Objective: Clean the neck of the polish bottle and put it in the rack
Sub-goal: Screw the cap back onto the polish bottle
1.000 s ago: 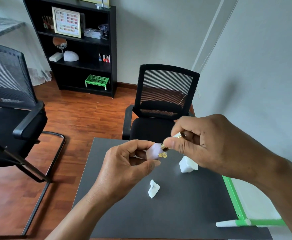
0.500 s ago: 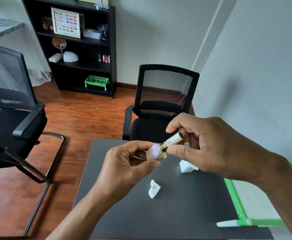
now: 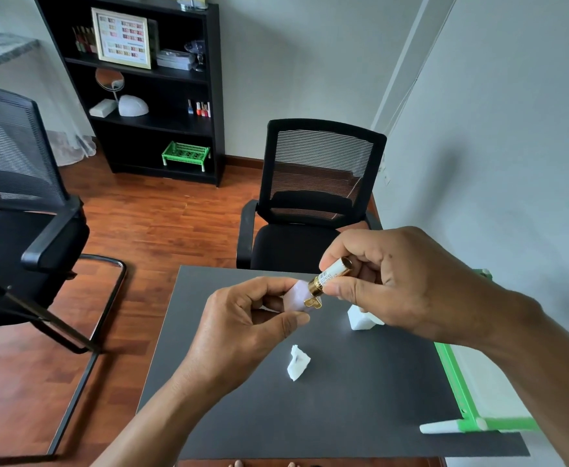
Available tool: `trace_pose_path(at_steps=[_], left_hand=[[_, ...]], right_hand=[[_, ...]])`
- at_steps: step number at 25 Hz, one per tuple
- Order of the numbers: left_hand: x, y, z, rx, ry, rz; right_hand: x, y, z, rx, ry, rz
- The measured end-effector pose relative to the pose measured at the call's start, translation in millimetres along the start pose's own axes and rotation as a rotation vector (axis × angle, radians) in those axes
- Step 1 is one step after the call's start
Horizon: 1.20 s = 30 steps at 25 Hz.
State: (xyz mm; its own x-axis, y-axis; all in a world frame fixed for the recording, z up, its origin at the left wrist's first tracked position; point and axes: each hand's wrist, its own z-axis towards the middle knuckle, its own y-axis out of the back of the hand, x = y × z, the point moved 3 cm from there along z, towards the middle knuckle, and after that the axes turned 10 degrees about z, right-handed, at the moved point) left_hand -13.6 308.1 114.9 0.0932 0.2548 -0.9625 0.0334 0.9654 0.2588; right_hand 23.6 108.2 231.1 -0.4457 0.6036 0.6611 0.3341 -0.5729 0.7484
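Observation:
My left hand (image 3: 242, 328) pinches a small pale pink polish bottle (image 3: 295, 295) above the dark grey table (image 3: 343, 416). Its body is mostly hidden by my fingers. My right hand (image 3: 397, 284) grips the bottle's white cap with gold bands (image 3: 333, 274), tilted, with its lower end at the bottle's neck. A small gold charm (image 3: 312, 302) hangs at the neck. A crumpled white tissue (image 3: 297, 362) lies on the table below my hands. The green rack (image 3: 461, 392) stands at the table's right edge, partly behind my right forearm.
A white block-like object (image 3: 360, 320) sits on the table under my right hand. A black mesh chair (image 3: 313, 197) stands behind the table, another chair (image 3: 17, 183) at the left. A black shelf (image 3: 148, 96) at the back holds polish bottles and a green rack.
My right hand's fingers have shifted on the cap, so more of its white barrel shows. My left hand and the bottle stay in place.

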Motion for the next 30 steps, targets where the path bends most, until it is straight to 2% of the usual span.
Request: trace_pose_path(at_steps=[5, 9, 15, 22, 27, 30], left_hand=[[5, -5, -1, 0.018, 0.02, 0.003], [9, -8, 3, 0.029, 0.023, -0.037], [12, -33, 14, 0.139, 0.018, -0.064], [4, -124, 32, 0.325, 0.025, -0.087], [-2, -203, 46, 0.398, 0.03, -0.077], [10, -247, 49, 0.39, 0.096, -0.009]], right_hand=[[-10, -9, -1, -0.012, 0.005, 0.057], [-21, -15, -5, -0.074, -0.032, 0.212], [-34, -14, -30, -0.21, -0.114, 0.247], [-76, 18, -96, -0.376, -0.29, 0.15], [-126, 48, -139, -0.494, -0.428, 0.065], [-161, 56, -160, -0.53, -0.484, 0.044]])
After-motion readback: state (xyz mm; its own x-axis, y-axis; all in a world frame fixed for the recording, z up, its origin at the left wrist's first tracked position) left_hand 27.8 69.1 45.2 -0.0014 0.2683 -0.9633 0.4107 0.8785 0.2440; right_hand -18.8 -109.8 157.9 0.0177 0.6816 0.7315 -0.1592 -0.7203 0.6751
